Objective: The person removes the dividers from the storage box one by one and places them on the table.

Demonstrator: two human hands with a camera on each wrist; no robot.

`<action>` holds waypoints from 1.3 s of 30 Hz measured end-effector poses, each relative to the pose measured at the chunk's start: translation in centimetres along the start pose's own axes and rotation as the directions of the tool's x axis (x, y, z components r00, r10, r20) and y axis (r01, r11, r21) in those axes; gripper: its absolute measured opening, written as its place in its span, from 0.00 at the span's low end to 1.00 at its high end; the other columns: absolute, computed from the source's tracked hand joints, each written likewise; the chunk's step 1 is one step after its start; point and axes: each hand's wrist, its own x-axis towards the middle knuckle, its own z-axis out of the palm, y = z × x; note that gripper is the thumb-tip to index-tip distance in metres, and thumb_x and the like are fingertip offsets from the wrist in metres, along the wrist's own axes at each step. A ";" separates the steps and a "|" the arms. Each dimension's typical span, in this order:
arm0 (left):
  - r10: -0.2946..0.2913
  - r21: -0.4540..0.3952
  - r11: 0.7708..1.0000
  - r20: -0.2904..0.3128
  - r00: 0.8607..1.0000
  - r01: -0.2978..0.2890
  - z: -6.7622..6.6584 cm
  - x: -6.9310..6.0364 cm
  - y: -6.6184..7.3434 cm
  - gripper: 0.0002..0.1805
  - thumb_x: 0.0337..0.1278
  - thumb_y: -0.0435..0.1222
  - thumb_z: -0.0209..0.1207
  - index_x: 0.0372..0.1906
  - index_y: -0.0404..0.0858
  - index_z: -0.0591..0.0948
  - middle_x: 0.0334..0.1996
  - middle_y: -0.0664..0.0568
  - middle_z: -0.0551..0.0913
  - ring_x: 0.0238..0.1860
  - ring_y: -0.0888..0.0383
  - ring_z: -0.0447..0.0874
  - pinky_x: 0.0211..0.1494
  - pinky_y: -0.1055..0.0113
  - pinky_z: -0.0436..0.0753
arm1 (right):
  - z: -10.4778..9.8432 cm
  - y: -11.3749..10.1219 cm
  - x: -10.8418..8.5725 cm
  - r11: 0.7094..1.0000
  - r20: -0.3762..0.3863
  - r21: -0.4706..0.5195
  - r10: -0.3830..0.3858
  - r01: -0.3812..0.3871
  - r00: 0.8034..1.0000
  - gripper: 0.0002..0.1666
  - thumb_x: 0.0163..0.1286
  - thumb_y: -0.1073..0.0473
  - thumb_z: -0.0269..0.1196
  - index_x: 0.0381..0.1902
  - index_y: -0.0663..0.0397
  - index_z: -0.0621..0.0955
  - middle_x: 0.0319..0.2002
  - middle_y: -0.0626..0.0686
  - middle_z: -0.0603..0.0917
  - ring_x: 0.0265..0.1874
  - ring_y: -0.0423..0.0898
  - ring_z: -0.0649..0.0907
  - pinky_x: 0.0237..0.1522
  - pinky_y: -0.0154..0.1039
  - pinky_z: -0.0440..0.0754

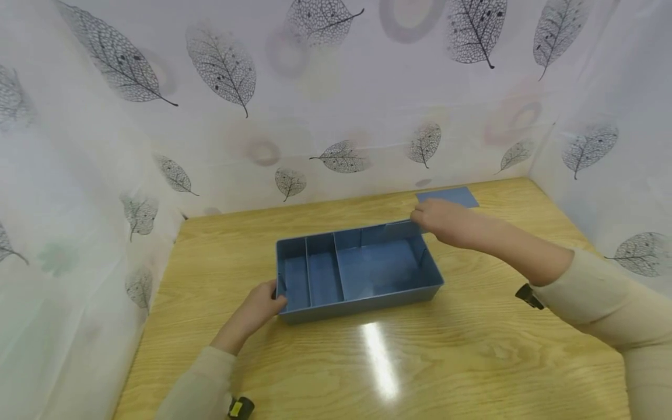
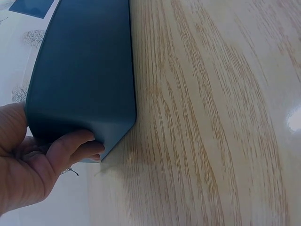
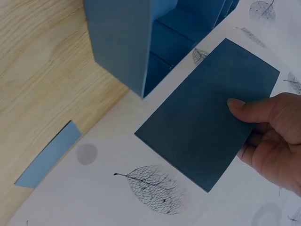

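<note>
A blue open-topped box [image 1: 362, 305] lies on the table, with two thin dividers forming narrow compartments at its left and one wide compartment at its right. My left hand [image 1: 257, 306] grips the left end wall, thumb over the rim; in the left wrist view the fingers [image 2: 70, 146] curl against the box's outside. Over the back right corner of the box is my right hand [image 1: 445, 221]. It pinches a flat, dark blue rectangular panel [image 3: 207, 113] between thumb and fingers, and the right wrist view shows that panel apart from the box.
Another flat blue panel [image 1: 450, 197] lies on the table near its back edge, beyond the right hand. Leaf-patterned white sheeting [image 1: 341, 105] rises behind the wooden table [image 1: 451, 361] and along both sides.
</note>
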 end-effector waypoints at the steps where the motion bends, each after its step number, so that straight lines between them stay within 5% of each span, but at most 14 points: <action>1: 0.000 -0.001 1.000 0.000 1.000 0.000 0.0 0.0 0.0 0.24 0.52 0.29 0.48 0.56 0.23 0.71 0.21 0.51 0.70 0.19 0.60 0.63 0.22 0.68 0.65 | 0.1 0.2 -0.1 1.000 0.006 0.010 0.011 -0.011 1.000 0.15 0.49 0.83 0.61 0.33 0.66 0.76 0.28 0.55 0.77 0.30 0.52 0.77 0.35 0.41 0.78; 8: -0.001 -0.009 1.000 -0.002 1.000 0.001 0.1 -0.1 -0.1 0.24 0.52 0.29 0.48 0.57 0.24 0.71 0.20 0.51 0.70 0.19 0.60 0.62 0.22 0.68 0.65 | 0.6 1.5 -1.2 0.997 0.034 0.040 0.070 -0.072 0.997 0.15 0.51 0.84 0.57 0.32 0.65 0.76 0.28 0.54 0.76 0.31 0.52 0.77 0.35 0.42 0.77; 14: 0.023 -0.009 1.000 -0.012 1.000 -0.023 0.2 0.0 -0.3 0.15 0.51 0.28 0.48 0.44 0.27 0.75 0.19 0.51 0.69 0.19 0.60 0.62 0.21 0.69 0.64 | 0.8 2.6 -2.2 0.995 0.019 0.050 0.084 -0.085 0.996 0.17 0.50 0.85 0.57 0.35 0.67 0.76 0.32 0.58 0.78 0.34 0.56 0.79 0.39 0.45 0.79; 26: 0.007 -0.009 1.000 -0.011 1.000 -0.007 0.2 0.1 -0.4 0.26 0.51 0.29 0.48 0.58 0.23 0.70 0.20 0.50 0.70 0.18 0.60 0.61 0.21 0.69 0.64 | 2.0 5.5 -4.2 0.990 0.024 0.042 0.135 -0.136 0.991 0.17 0.48 0.86 0.55 0.31 0.65 0.75 0.28 0.55 0.76 0.29 0.54 0.79 0.33 0.44 0.78; 39: 0.015 -0.005 1.000 -0.016 1.000 -0.015 0.3 0.2 -0.6 0.20 0.51 0.28 0.48 0.51 0.25 0.73 0.20 0.51 0.69 0.18 0.60 0.61 0.21 0.69 0.64 | 3.7 8.2 -5.9 0.975 0.069 0.065 0.207 -0.212 0.976 0.17 0.48 0.86 0.54 0.34 0.68 0.76 0.31 0.59 0.79 0.32 0.57 0.80 0.36 0.48 0.79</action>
